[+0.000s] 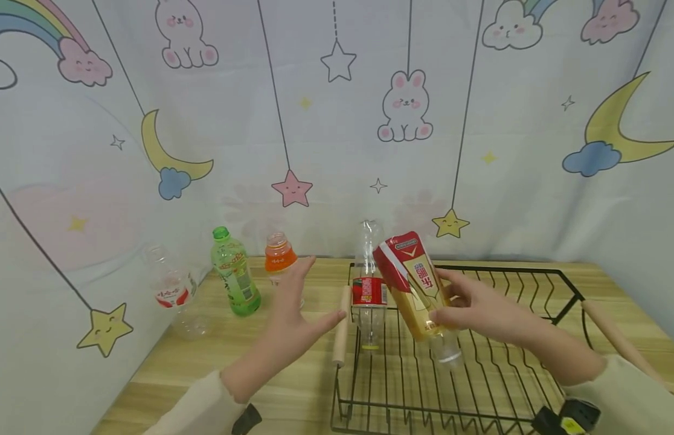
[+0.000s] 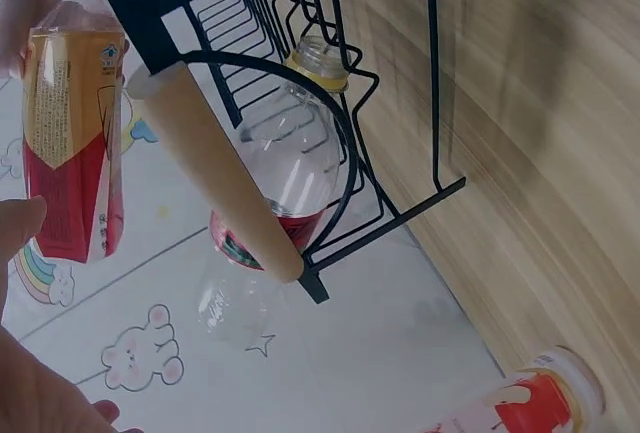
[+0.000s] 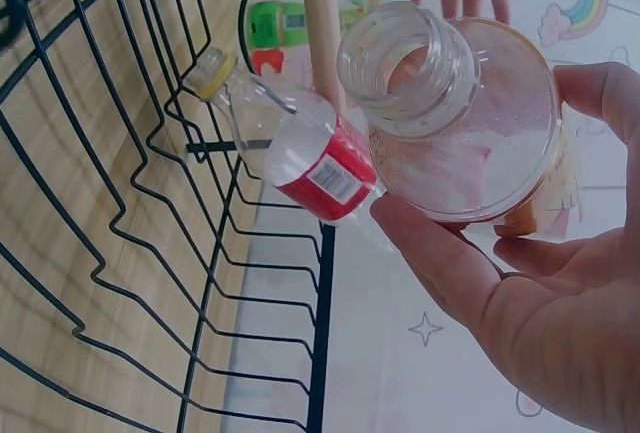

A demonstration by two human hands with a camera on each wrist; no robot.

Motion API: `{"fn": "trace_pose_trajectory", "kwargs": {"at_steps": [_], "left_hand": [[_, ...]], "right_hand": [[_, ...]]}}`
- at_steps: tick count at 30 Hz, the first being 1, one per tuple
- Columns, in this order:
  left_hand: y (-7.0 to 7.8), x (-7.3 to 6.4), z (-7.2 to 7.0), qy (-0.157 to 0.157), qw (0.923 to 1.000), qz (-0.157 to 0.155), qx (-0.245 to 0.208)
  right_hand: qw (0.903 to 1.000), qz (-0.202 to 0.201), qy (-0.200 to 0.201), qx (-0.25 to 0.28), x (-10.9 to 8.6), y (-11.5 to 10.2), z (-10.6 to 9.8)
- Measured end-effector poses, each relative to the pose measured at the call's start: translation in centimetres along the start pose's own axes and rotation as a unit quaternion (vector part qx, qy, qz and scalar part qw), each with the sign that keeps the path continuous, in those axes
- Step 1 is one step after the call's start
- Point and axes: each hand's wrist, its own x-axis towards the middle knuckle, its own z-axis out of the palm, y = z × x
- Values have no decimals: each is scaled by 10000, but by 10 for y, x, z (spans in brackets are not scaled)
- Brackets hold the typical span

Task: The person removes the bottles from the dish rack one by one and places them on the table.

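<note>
Right grip (image 1: 481, 308), curled around the red-and-yellow bottle (image 1: 415, 284), tilted neck-down over the wire rack (image 1: 568, 309), which extends rightward past it. Left grip (image 1: 288, 314), spread wide, apart from that bottle, near the left wooden handle (image 1: 342, 329). Red-labelled bottle (image 1: 369, 292), neck-down, inside the rack's left edge.

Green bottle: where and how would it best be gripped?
The green bottle is likely best gripped round its middle, from the near side, by the left hand: it stands upright, with bare table in front, a clear bottle left and an orange-labelled bottle right.
</note>
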Motion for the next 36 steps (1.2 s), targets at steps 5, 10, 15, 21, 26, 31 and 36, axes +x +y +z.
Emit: {"fn": "trace_pose_trajectory", "kwargs": {"at_steps": [5, 10, 15, 21, 26, 31, 36], "left_hand": [[13, -7, -1, -104, 9970, 718, 281], [24, -13, 0, -136, 9863, 1512, 647], [37, -19, 0, -253, 9747, 1964, 1035], [45, -25, 2, -298, 9572, 2545, 1347], [48, -29, 3, -306, 9444, 2860, 1594], [52, -32, 4, -548, 9375, 2923, 1805], [53, -35, 5, -732, 9270, 3105, 1973]], "right_hand": [[9996, 6, -131, -238, -7, -5, 5], [9987, -146, -312, -363, -11, -10, 9], [9969, -413, -531, -401, -14, -14, 12], [9939, -643, -814, -380, -19, -18, 15], [9917, -609, -1092, -305, -20, -20, 19], [9901, -483, -1276, -329, -22, -22, 23], [9881, -582, -1388, -303, -24, -23, 26]]}}
